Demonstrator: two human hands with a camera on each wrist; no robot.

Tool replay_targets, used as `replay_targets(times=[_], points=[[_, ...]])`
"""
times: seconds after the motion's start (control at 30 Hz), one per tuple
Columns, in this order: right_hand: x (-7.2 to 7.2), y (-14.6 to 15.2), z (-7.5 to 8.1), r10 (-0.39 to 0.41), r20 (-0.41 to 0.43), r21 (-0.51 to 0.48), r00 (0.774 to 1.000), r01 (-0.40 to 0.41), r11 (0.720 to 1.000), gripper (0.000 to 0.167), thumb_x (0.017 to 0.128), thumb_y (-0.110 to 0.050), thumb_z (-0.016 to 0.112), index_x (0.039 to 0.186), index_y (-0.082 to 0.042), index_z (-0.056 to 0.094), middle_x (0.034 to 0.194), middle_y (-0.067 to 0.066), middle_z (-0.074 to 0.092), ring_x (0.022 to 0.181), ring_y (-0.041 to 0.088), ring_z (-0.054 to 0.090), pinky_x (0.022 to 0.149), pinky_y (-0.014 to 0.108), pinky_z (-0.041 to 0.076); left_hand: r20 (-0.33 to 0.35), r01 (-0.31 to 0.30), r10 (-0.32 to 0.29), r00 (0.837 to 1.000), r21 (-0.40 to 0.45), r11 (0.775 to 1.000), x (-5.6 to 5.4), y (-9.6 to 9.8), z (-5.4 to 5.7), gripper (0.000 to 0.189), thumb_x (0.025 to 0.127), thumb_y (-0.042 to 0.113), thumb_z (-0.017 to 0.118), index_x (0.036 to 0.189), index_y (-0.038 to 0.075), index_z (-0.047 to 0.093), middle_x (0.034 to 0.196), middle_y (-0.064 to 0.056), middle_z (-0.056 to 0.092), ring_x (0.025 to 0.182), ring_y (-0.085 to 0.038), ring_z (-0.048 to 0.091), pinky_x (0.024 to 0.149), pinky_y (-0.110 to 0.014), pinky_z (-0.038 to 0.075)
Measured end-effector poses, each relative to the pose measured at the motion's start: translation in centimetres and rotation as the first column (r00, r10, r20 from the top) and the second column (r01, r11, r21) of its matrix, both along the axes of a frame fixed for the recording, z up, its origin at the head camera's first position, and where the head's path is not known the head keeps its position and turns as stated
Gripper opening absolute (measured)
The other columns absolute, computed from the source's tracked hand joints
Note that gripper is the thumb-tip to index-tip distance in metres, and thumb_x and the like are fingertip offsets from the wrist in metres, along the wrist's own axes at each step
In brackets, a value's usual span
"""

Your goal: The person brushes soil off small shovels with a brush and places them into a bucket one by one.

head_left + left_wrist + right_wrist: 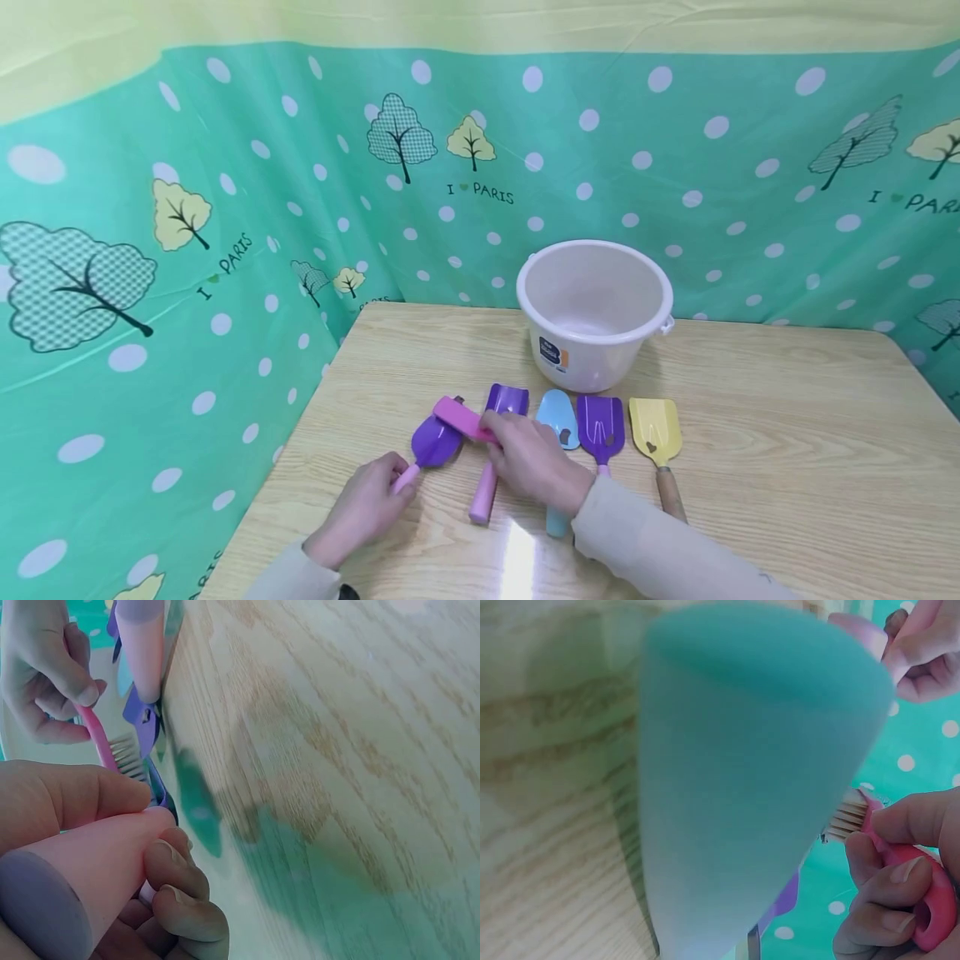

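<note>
My left hand (365, 502) holds the pink handle (105, 862) of a toy shovel with a rounded purple blade (433, 446). In my right hand (536, 457) is a pink brush (459, 418), pinched by its looped handle (932, 911). Its pale bristles (127, 756) face down at the purple blade; whether they touch it is hard to tell. Under the right hand lies a second purple shovel with a pink handle (483, 496). A light blue shovel (557, 410) is just beside that hand, and its handle (742, 787) looms large in the right wrist view.
Another purple shovel (600, 423) and a yellow one (655, 427) with a wooden handle lie to the right in the row. Behind them stands a white bucket (588, 362) on the wooden table (795, 433). A green dotted curtain (480, 250) surrounds the back and left.
</note>
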State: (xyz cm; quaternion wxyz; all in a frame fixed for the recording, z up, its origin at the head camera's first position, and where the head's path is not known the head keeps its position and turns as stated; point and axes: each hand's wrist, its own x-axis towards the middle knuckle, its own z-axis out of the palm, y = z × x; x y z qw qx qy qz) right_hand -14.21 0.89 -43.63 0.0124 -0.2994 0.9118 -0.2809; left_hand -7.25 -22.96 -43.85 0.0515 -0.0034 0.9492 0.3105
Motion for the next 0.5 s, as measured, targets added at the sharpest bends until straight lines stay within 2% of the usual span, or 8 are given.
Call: replay_targets(times=[0.2, 0.5], points=[[-0.49, 0.19, -0.1, -0.021, -0.014, 0.017, 1.0, 0.022, 1.0, 0.027, 0.087, -0.014, 0.064, 0.114, -0.018, 0.062, 0.091, -0.003, 0.062, 0.075, 0.01, 0.057, 0.061, 0.024, 0.047, 0.003, -0.006, 0.006, 1.0, 0.001, 1.0, 0.15, -0.03, -0.21, 0.016, 0.079, 0.01, 0.068, 0.093, 0.004, 0.063, 0.069, 0.003, 0.054, 0.056, -0.011, 0.047, 0.048, -0.024, 0.041], [-0.69, 0.23, 0.11, -0.052, 0.008, 0.008, 0.999, 0.052, 0.999, 0.027, 0.089, -0.014, 0.062, 0.115, -0.018, 0.061, 0.094, -0.004, 0.062, 0.075, 0.009, 0.055, 0.063, 0.026, 0.048, -0.009, -0.002, 0.002, 1.0, 0.004, 1.0, 0.31, 0.02, -0.08, 0.015, 0.078, 0.008, 0.069, 0.092, 0.004, 0.063, 0.068, 0.003, 0.053, 0.054, -0.01, 0.046, 0.047, -0.023, 0.04]])
